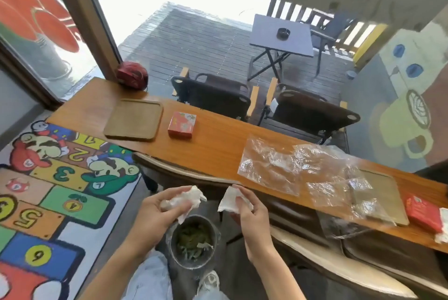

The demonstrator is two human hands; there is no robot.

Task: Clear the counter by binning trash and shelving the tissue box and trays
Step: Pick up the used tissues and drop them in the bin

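My left hand [157, 212] grips a crumpled white tissue [185, 199] just above a round grey bin [192, 241] that holds green leaves. My right hand [249, 212] pinches a second white tissue [230, 199] beside it, to the right of the bin's rim. On the wooden counter [218, 144] lie a brown tray [134, 119] at the far left, a red tissue box [181, 125] next to it, and crumpled clear plastic bags [291, 166] that partly cover another tray [378, 195] on the right.
A red box [424, 212] and a white scrap sit at the counter's right end. A red helmet-like object [132, 74] rests at the far left corner. Chairs stand on both sides of the counter; a colourful hopscotch mat [48, 190] covers the floor at left.
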